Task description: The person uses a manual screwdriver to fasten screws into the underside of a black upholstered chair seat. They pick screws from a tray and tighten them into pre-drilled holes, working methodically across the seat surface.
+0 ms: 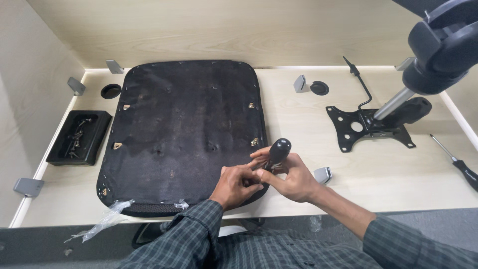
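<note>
A black chair seat pan (184, 129) lies upside down on the light wooden table (298, 114). My right hand (294, 177) is shut on the black handle of a screwdriver (275, 153) that stands upright at the seat's near right corner. My left hand (236, 185) pinches the lower part of the tool, where its tip meets the seat. The tip itself is hidden by my fingers. Small metal mounting inserts (254, 142) show along the seat's left and right sides.
A black tray of screws (78, 136) sits at the left. A black chair tilt mechanism (371, 127) with lever and gas cylinder lies at the right, below a black chair base part (440, 47). A second screwdriver (460, 164) rests far right. Grey brackets (322, 174) dot the table.
</note>
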